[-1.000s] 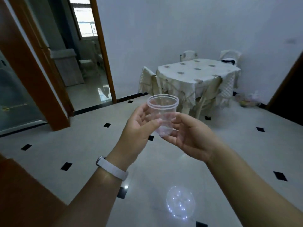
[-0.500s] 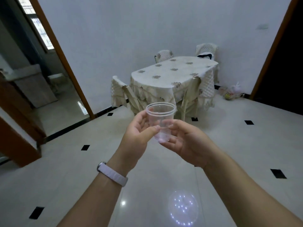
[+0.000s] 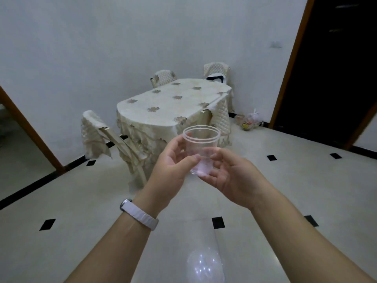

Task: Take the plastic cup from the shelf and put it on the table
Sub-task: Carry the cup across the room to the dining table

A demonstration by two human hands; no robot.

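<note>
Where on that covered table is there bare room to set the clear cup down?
The tablecloth top looks bare from the near rounded end to the far end. Only the far right corner is crowded, where a dark item sits by a chair. Both hands hold the cup.

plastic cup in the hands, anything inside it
The clear plastic cup looks empty: fingers of the left hand and right hand show through its wall. Its bottom is covered by the fingers, so that part cannot be checked.
</note>
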